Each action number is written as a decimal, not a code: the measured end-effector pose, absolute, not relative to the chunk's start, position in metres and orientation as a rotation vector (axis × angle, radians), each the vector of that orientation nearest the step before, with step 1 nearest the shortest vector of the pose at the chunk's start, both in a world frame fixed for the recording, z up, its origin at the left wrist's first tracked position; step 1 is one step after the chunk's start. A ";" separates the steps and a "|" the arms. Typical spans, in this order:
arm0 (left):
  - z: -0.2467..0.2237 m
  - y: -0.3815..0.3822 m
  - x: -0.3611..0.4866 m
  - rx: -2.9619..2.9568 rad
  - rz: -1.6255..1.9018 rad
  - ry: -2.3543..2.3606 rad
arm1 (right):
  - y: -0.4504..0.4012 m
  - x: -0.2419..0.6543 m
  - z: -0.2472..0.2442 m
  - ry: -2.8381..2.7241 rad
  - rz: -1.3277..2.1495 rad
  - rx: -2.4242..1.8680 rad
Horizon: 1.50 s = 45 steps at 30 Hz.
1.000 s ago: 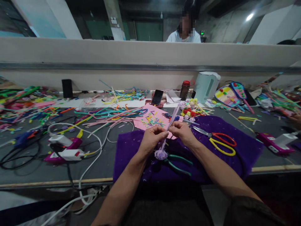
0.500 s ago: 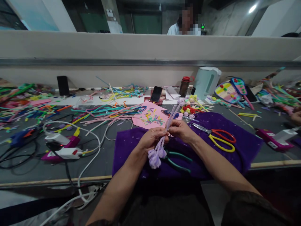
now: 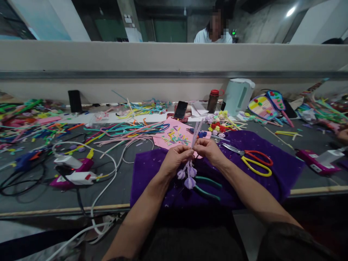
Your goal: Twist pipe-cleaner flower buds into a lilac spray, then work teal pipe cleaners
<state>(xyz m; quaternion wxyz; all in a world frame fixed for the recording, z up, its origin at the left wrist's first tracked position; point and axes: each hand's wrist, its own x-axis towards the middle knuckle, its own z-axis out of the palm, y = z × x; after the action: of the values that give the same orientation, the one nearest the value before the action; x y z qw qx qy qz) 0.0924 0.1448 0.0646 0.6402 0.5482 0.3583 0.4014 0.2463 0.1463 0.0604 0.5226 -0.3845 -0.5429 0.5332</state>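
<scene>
Both hands meet over a purple cloth [image 3: 148,181], pinching a bunch of lilac pipe cleaner flowers [image 3: 190,182] by the stems. Blooms hang downward while the pale stem ends stick up above the fingers. My left hand [image 3: 176,159] is closed on the stems from the left; the fingers of my right hand [image 3: 209,150] press on the same bunch from the right. Under the blooms lie pliers with green handles [image 3: 208,188], their jaws partly hidden. Scissors with one red and one yellow handle [image 3: 255,165] rest on the cloth to the right.
A pink sheet [image 3: 160,140] carries several short pipe cleaner pieces. Behind stand a brown bottle [image 3: 212,101] and a pale kettle [image 3: 237,97]. Loose pipe cleaners [image 3: 130,132], white cables [image 3: 115,163] and a power strip [image 3: 65,183] lie left. Another person [image 3: 213,36] is beyond the partition.
The hanging blooms have swung to the right and spread apart. The stems now point more steeply upward. Both hands keep their pinch in nearly the same place.
</scene>
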 end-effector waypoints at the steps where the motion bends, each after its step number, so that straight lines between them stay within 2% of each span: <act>1: 0.064 0.143 0.093 1.318 0.969 0.845 | 0.146 0.245 0.060 -1.317 1.236 -0.946; 7: 0.063 0.138 0.092 1.696 1.130 1.054 | 0.144 0.245 0.060 -1.324 1.186 -0.985; 12: 0.065 0.140 0.090 1.569 1.096 0.977 | 0.147 0.248 0.058 -1.249 1.398 -0.847; 17: 0.071 0.140 0.090 1.437 1.054 0.903 | 0.148 0.246 0.058 -1.210 1.432 -0.805; 29: 0.063 0.146 0.088 0.962 0.604 0.625 | 0.148 0.255 0.056 -1.379 1.449 -0.841; 37: 0.067 0.140 0.093 1.218 0.991 0.826 | 0.146 0.254 0.062 -1.472 1.192 -0.990; 45: 0.073 0.140 0.091 1.197 0.915 0.804 | 0.147 0.251 0.060 -1.373 1.356 -0.849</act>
<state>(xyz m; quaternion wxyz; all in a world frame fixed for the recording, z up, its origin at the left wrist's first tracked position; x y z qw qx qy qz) 0.0912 0.1399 0.0726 0.6571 0.5285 0.3549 0.4037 0.2508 0.1467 0.0598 0.4941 -0.3503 -0.5661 0.5592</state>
